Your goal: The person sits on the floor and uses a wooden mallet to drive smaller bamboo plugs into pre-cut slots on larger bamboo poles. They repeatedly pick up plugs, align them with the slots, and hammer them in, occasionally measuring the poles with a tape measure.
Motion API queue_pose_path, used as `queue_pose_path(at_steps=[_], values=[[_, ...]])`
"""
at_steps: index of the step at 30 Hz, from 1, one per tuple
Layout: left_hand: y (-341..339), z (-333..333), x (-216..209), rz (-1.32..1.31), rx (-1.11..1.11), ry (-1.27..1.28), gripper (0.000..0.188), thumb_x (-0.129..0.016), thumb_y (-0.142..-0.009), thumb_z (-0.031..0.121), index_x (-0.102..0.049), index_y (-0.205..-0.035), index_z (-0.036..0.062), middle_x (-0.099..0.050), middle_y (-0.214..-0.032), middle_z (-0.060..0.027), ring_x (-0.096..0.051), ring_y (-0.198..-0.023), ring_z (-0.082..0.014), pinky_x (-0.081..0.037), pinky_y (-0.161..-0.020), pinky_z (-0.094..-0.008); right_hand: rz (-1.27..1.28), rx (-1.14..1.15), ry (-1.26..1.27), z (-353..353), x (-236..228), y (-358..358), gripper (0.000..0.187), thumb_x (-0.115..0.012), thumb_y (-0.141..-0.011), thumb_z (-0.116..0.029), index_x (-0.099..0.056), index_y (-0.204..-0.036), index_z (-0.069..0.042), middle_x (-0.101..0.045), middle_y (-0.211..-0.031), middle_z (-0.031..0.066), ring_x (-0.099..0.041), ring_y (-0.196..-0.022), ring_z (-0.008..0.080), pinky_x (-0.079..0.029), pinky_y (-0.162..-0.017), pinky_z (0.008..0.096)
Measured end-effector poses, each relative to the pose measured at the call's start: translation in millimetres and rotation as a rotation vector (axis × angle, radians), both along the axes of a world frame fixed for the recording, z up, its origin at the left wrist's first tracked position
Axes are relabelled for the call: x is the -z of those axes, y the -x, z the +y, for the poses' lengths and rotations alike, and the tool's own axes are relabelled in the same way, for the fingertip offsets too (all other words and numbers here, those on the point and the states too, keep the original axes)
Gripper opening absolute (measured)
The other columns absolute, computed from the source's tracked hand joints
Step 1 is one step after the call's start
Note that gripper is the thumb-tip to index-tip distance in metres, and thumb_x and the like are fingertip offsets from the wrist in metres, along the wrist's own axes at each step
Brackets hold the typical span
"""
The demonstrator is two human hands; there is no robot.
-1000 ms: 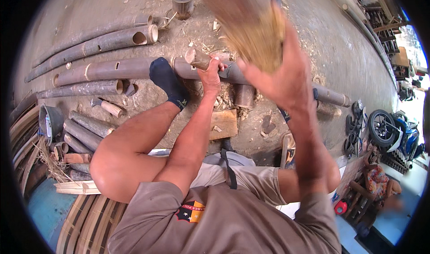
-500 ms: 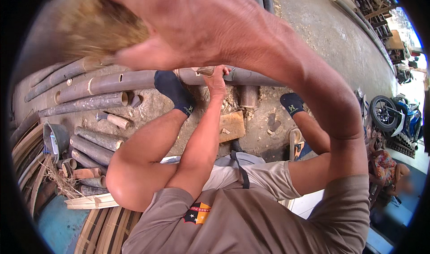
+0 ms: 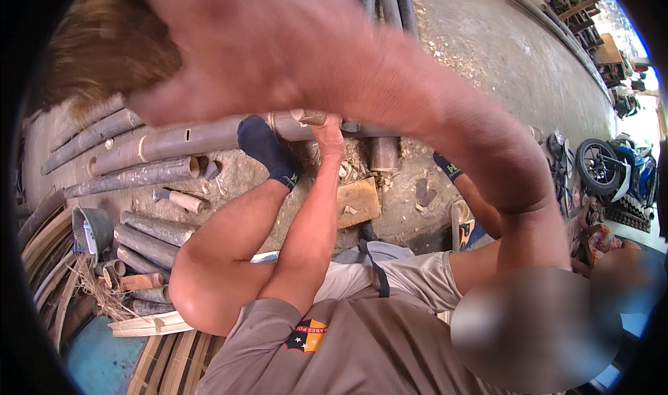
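Note:
My right hand (image 3: 278, 54), raised close to the camera and blurred, has its fingers round a brown, rough, fibrous-looking thing (image 3: 115, 47) whose full shape is cut off at the upper left. Farther down, my left hand (image 3: 330, 139) is closed round a short wooden-handled tool (image 3: 308, 117) at a thick bamboo pole (image 3: 216, 134). The tool's working end is hidden behind my right wrist. A small rectangular hole shows in the pole's side. My sock-covered left foot (image 3: 263, 144) rests on the pole.
A short bamboo piece (image 3: 385, 154) stands under the pole beside a wooden board (image 3: 358, 201). A hatchet (image 3: 179, 199), cut bamboo lengths (image 3: 146, 247) and a grey bucket (image 3: 92, 229) lie left. More poles (image 3: 386, 2) run away ahead. A motorcycle (image 3: 612, 165) stands right.
My right hand has shifted a little left with the brown thing. The left hand remains at the pole, and the wooden handle's end shows more clearly now.

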State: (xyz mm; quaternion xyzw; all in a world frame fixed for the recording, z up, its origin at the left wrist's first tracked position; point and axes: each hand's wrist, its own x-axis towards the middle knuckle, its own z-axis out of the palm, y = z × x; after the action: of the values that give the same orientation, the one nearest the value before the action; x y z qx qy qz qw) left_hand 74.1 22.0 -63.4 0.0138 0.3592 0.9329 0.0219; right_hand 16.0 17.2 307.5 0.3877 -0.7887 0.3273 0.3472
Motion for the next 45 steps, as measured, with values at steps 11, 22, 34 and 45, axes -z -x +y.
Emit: queue_pose_path(at_steps=[11,22,34,45], values=[[-2,14,-15,-0.175,-0.025,0.17,0.022,-0.063,-0.094,0.017,-0.064,-0.104,-0.0027,-0.072,-0.092,-0.011,-0.067,-0.078,-0.0208,-0.052,-0.096,-0.0354,-0.104,0.116,-0.341,40,-6,14,0.067,-0.083,-0.082,-0.039,-0.056,-0.139,-0.017,-0.072,-0.084,0.0195,-0.074,-0.072,0.0391,-0.057,-0.058,0.048],[-10,26,-22,-0.318,-0.192,0.295,0.027,-0.073,-0.094,0.015,-0.068,-0.118,0.0028,-0.069,-0.111,-0.0059,-0.065,-0.098,-0.0183,-0.054,-0.089,-0.0361,-0.832,0.516,-0.85,127,21,-61,0.086,-0.084,-0.082,-0.039,-0.046,-0.156,-0.016,-0.075,-0.104,0.0259,-0.077,-0.089,0.0408,-0.061,-0.076,0.0514],[30,55,-115,-0.203,-0.225,0.396,0.029,-0.072,-0.098,0.025,-0.066,-0.082,0.0011,-0.065,-0.069,-0.0045,-0.066,-0.068,-0.016,-0.052,-0.074,-0.0323,-0.763,0.883,0.367,200,73,-209,0.084,-0.084,-0.081,-0.004,-0.045,-0.155,-0.001,-0.069,-0.13,0.0185,-0.067,-0.121,0.0275,-0.051,-0.105,0.039],[299,-82,-134,-0.179,-0.627,0.188,0.031,-0.075,-0.096,0.026,-0.055,-0.094,0.0032,-0.055,-0.068,-0.006,-0.055,-0.053,-0.0175,-0.056,-0.054,-0.035,-1.102,1.044,0.56,215,137,-240,0.075,-0.076,-0.084,-0.003,-0.045,-0.152,0.004,-0.064,-0.131,0.0192,-0.063,-0.118,0.0275,-0.049,-0.104,0.0393]])
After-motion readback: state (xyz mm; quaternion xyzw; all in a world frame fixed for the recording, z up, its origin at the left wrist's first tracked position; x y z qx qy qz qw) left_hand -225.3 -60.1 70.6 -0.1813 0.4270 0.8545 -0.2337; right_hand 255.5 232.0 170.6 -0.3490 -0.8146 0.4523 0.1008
